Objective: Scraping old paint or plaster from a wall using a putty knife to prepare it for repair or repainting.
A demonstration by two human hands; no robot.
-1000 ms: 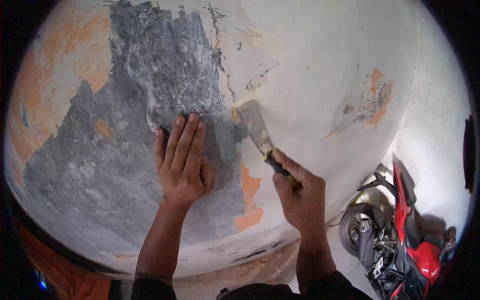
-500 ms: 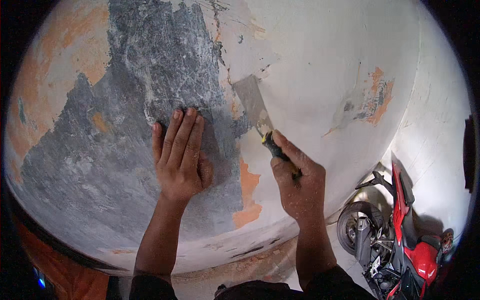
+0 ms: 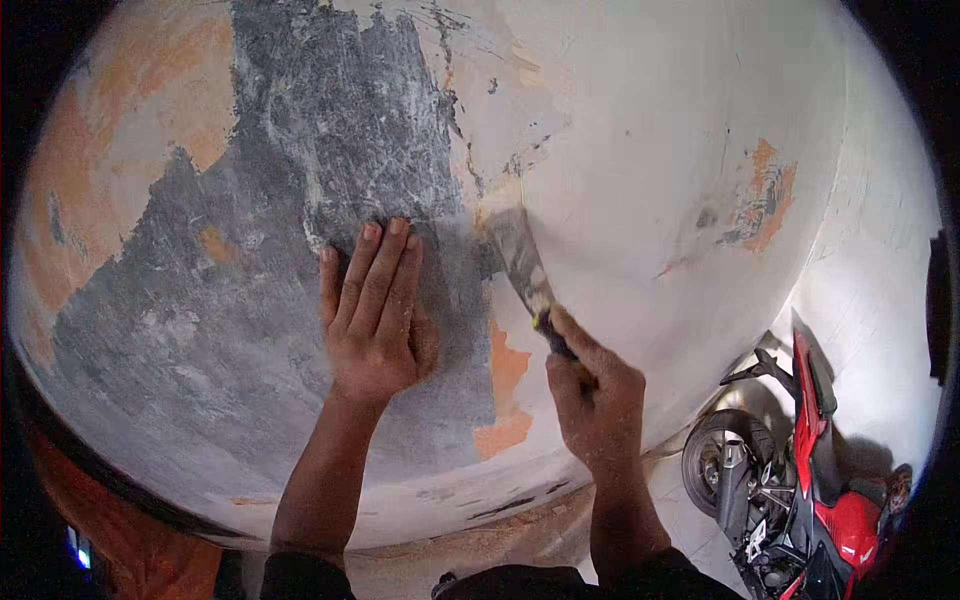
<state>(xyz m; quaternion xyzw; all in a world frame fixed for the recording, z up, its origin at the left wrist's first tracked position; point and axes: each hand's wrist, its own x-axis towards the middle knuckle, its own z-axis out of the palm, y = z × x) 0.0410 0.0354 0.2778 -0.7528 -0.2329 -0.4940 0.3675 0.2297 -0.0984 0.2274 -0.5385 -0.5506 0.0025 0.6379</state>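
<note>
My left hand (image 3: 374, 310) lies flat on the bare grey patch (image 3: 300, 200) of a wall, its fingers stretched out and pointing up. In my right hand (image 3: 596, 395) is a putty knife (image 3: 521, 262) with a dark and yellow handle. Its wide metal blade, slightly blurred, points up and to the left. The blade's tip is at the border between the grey patch and the white paint (image 3: 640, 170), just below a dark crack. Beneath the blade, an orange strip (image 3: 507, 385) of an under layer shows along that border.
A red and black motorcycle (image 3: 848, 530) stands on the floor at the lower right. Another peeled spot (image 3: 768, 200) with orange and grey marks the wall at right. More orange under layer (image 3: 150, 120) spreads at upper left. An orange-brown surface (image 3: 150, 560) shows at lower left.
My right hand and the putty knife have moved down the wall a little, and the blade looks more bent. My left hand stays flat on the grey patch. The whole view has shifted slightly.
</note>
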